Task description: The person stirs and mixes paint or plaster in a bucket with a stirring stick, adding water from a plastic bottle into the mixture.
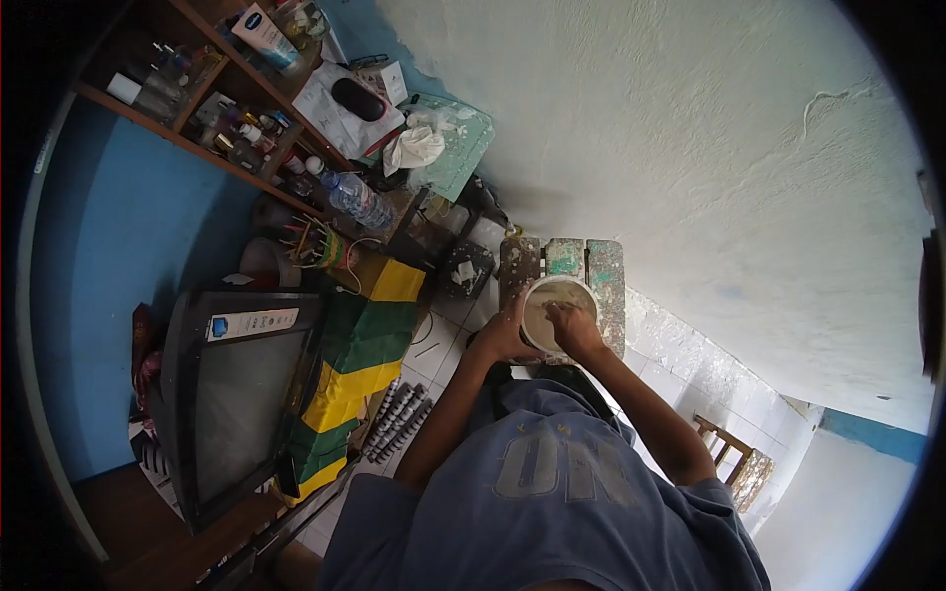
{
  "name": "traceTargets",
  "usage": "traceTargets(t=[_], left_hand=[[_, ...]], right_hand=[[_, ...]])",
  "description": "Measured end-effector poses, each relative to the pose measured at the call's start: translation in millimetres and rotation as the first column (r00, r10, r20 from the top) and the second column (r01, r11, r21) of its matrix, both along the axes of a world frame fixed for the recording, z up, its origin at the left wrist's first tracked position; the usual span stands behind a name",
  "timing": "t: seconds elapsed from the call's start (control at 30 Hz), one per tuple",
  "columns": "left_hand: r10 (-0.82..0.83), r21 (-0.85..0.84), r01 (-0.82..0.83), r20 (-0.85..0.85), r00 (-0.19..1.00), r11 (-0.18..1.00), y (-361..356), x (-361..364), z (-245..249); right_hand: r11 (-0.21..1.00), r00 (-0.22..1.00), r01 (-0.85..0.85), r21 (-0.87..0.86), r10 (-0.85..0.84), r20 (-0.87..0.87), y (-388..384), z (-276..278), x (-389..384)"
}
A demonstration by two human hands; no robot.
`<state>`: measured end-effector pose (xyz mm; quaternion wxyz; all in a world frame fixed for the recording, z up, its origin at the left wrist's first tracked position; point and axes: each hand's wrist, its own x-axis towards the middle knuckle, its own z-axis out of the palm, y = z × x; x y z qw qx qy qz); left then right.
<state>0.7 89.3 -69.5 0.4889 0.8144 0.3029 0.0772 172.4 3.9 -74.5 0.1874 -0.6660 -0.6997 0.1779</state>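
Note:
A round white bucket with pale greyish contents stands on a paint-spattered wooden stool in front of me. My left hand is wrapped against the bucket's left side, steadying it near the rim. Inside the bucket's mouth is my right hand, its fingers closed together. What those fingers hold, if anything, is too small and shaded to make out.
A television stands at left beside a yellow and green cloth. Shelves with bottles and a water bottle are at upper left. A partly painted wall rises on the right, with a wooden chair below.

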Motion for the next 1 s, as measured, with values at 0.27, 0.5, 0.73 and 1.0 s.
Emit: traceTargets(t=[0.27, 0.5, 0.73, 1.0], left_hand=[[0.004, -0.051, -0.003, 0.006, 1.000, 0.999, -2.1, 0.9, -0.6], [-0.005, -0.037, 0.005, -0.006, 1.000, 0.999, -6.8, 1.3, -0.6], [0.001, -0.032, -0.002, -0.015, 1.000, 0.999, -2.4, 1.0, -5.0], [0.002, -0.048, -0.003, -0.037, 0.999, 0.999, -6.7, 0.2, -4.3]], right_hand=[[0.988, 0.999, 0.005, -0.155, -0.012, -0.046, -12.1, 24.3, 10.3], [0.991, 0.992, 0.074, -0.107, -0.062, 0.108, 10.4, 10.9, 16.9], [0.994, 0.999, -0.008, -0.111, 0.003, -0.044, -11.1, 1.8, -3.2], [0.984, 0.999, 0.040, -0.174, -0.046, -0.029, -13.5, 34.9, 10.5]])
